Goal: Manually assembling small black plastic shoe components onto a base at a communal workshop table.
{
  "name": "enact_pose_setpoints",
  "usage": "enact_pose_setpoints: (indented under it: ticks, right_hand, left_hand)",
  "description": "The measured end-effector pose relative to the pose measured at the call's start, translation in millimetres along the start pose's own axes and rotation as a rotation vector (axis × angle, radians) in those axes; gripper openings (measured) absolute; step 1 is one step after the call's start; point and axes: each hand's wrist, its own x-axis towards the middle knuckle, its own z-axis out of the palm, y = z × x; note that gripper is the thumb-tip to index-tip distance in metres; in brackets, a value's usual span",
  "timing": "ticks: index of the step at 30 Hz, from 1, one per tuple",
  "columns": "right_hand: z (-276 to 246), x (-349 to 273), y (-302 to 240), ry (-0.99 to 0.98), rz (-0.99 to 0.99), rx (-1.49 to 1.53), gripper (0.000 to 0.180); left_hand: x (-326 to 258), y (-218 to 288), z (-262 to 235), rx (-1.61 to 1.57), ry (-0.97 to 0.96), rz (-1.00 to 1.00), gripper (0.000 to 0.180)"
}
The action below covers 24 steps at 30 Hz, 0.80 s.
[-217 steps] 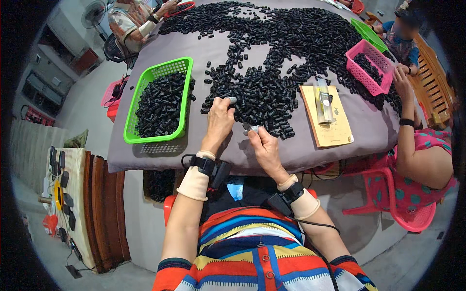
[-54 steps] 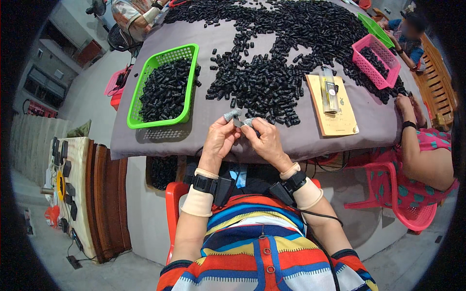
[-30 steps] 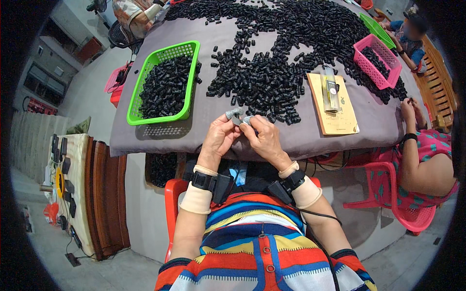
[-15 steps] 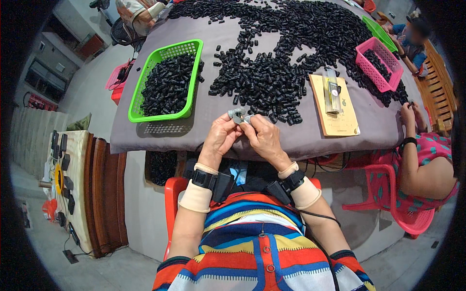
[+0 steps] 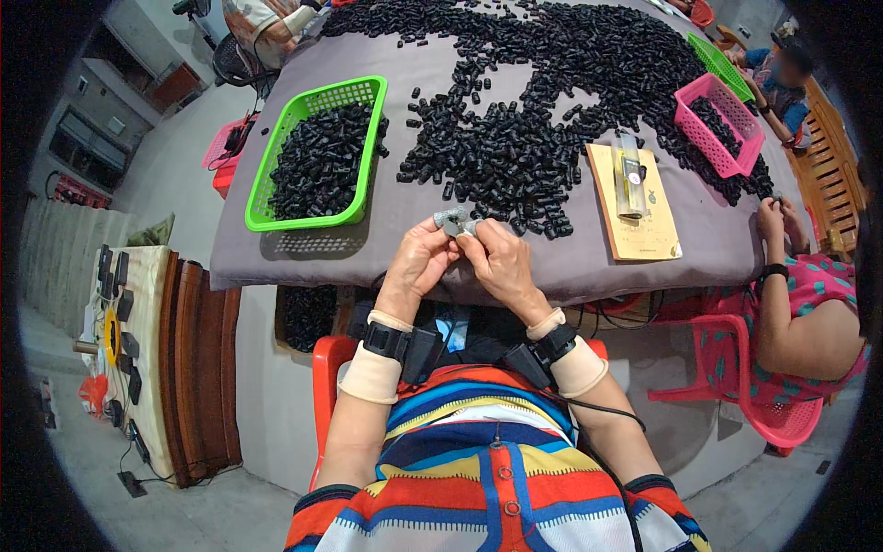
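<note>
Here, a small piece (image 5: 452, 226) sits between both hands (image 5: 502, 266).

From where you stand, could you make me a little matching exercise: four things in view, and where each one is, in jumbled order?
1. nearer green basket
2. tan booklet
3. left hand
4. pink basket on the table

A. beneath a clear, narrow case
B. near the table's right edge
C. left of the loose heap of black pieces
D. beside the right hand, fingertips close together

Pairs: 1-C, 2-A, 3-D, 4-B
</note>
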Motion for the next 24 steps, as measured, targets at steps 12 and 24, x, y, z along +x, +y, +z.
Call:
enact_pose_setpoints:
  ticks: [12,24]
  right_hand:
    - [-1.7,0.3,2.3,0.003,-0.027,0.064,0.021]
    - [-4.0,1.3,1.1,-0.019,-0.023,0.074,0.020]
  left_hand:
    - [0.6,2.0,-5.7,-0.015,-0.064,-0.023,0.016]
    - [0.9,1.4,-5.2,0.027,-0.042,-0.018,0.016]
